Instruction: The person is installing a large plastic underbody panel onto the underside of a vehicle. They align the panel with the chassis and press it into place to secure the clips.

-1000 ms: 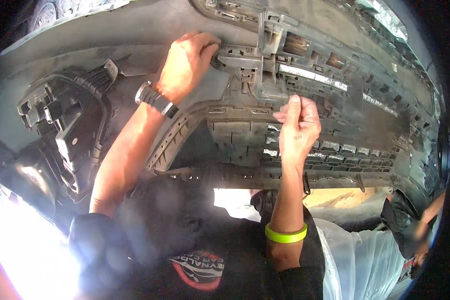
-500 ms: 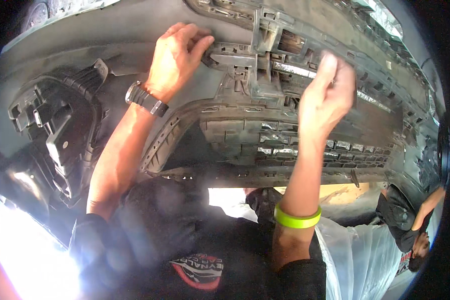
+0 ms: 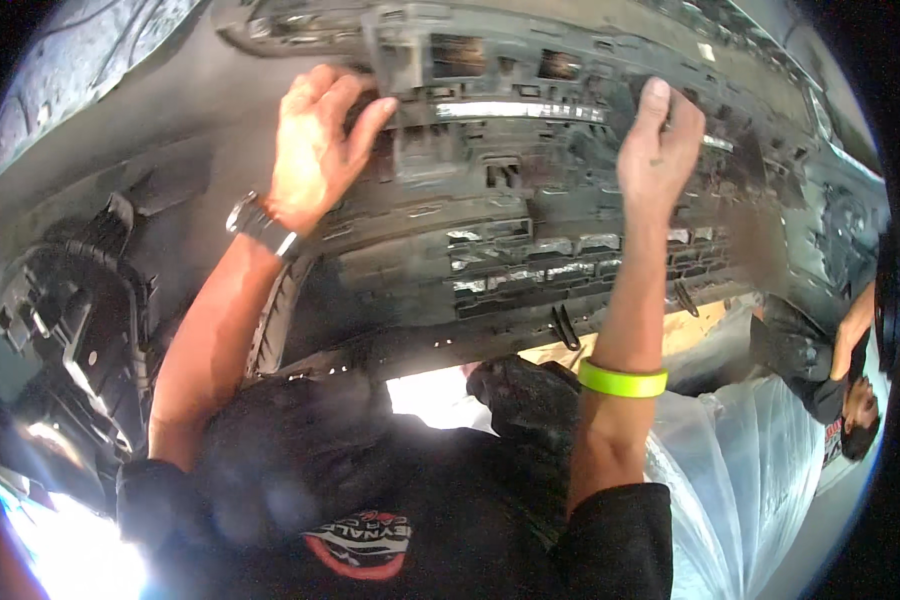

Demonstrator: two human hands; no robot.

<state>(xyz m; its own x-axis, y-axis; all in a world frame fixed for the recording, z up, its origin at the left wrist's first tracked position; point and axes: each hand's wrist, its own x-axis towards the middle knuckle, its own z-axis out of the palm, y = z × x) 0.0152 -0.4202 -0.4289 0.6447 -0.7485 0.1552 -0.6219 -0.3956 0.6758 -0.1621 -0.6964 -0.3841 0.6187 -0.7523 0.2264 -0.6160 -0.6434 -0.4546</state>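
The inside of a grey-black car bumper cover spreads before me, with a slotted plastic grille in its middle. At the left end of the grille is my left hand, wearing a wristwatch. Its fingers are curled and the thumb stretches toward the grille's edge; what lies between them is hidden. My right hand is over the grille's upper right part, closed, with the thumb up against the bent fingers. Whatever it grips cannot be made out. A yellow-green band circles that forearm.
A black plastic bracket is fixed inside the bumper at the left. Clear plastic sheeting hangs at the lower right. Another person in dark clothing stands at the far right edge. Strong light glares at the lower left.
The bumper and grille have shifted left in view, the grille with blur. My left hand shows slightly further left and lower; my right hand is less smeared and lies slightly higher.
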